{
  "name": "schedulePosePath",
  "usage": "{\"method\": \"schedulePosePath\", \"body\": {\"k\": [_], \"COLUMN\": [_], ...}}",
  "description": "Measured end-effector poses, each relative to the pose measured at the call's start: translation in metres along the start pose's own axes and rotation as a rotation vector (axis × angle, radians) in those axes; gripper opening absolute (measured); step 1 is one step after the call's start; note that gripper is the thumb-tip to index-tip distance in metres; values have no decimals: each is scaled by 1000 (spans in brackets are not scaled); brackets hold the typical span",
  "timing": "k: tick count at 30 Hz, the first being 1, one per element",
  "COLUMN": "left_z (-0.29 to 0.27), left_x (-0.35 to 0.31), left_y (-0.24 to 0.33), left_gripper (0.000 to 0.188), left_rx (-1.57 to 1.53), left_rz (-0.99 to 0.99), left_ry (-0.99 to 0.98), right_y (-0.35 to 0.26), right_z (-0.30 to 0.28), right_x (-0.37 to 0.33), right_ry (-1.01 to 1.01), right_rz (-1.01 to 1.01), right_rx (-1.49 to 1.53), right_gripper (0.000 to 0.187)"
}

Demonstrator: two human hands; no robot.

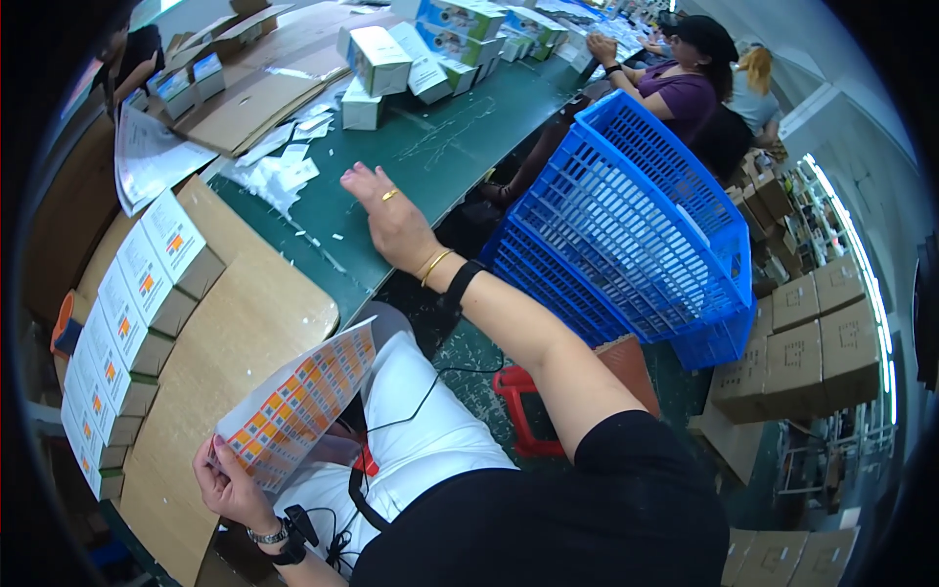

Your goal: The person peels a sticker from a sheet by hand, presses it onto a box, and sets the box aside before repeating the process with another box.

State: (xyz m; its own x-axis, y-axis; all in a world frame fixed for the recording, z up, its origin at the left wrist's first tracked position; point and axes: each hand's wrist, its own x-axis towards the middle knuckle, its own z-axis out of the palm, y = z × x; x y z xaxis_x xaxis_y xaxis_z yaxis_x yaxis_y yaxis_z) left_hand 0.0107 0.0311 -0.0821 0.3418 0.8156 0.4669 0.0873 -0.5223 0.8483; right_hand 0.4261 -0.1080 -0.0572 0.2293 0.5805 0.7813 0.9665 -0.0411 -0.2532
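So the left hand (233, 489) is pinching the near edge of a white paper sheet of orange sticker labels (311, 399), tilted between the lap and the pale wooden tabletop (235, 328). Right hand's (399, 230) stretched out over the dark green table (430, 137), fingers loose and released, near some torn white paper scraps (279, 179). A row of small white cardboard boxes with orange stickers (123, 328) lines the wooden top's left side.
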Motion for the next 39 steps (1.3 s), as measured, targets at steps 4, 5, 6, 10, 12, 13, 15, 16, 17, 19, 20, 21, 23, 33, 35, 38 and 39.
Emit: {"method": "schedulePosePath", "body": {"k": [4,5,6,10,12,13,15,16,17,19,20,21,23,33,35,38,39], "left_z": [0,-1,-1,1,-1,-2,-3,-4,-5,-3,-3,-2,-1,-6,-6,-3,-3], "left_x": [-4,-4,-4,-3,-2,-2,-1,-2,-2,-2,-2,-2,-2,-3,-3,-3,-3], "left_y": [-7,-8,-10,-14,-15,-15,-18,-19,-21,-19,-18,-16,-15,-19,-18,-17,-17], "left_gripper": [19,19,19,20,20,21,21,21,21,21,21,21,21,21,21,21,21], "left_rx": [8,20,32,49,58,74,89,82,75,69,74,80,84,95,88,56,56], "left_rz": [-12,-13,-14,-23,-18,-12,-7,-13,-19,-26,-21,-15,-8,-7,-28,6,5], "left_ry": [10,10,11,21,17,15,14,10,6,2,7,12,16,-7,-16,5,8], "right_y": [-2,-1,0,6,7,6,7,8,9,10,11,11,11,6,5,7,7], "right_z": [-3,-4,-3,0,3,5,6,7,7,7,7,7,7,7,7,8,7], "right_x": [-2,-4,-5,-8,-11,-12,-12,-12,-12,-13,-13,-13,-13,-13,-13,-13,-13], "right_ry": [8,0,-10,19,15,13,10,26,42,57,67,77,89,105,109,112,111], "right_rz": [-20,-17,-15,19,53,88,123,114,106,98,93,88,83,143,144,151,149], "right_rx": [-80,-89,-96,-44,-21,9,38,26,15,3,-3,-8,-16,-12,-9,-13,-12], "right_gripper": [51,49,47,41,40,38,37,34,31,29,29,29,29,18,16,12,12]}}
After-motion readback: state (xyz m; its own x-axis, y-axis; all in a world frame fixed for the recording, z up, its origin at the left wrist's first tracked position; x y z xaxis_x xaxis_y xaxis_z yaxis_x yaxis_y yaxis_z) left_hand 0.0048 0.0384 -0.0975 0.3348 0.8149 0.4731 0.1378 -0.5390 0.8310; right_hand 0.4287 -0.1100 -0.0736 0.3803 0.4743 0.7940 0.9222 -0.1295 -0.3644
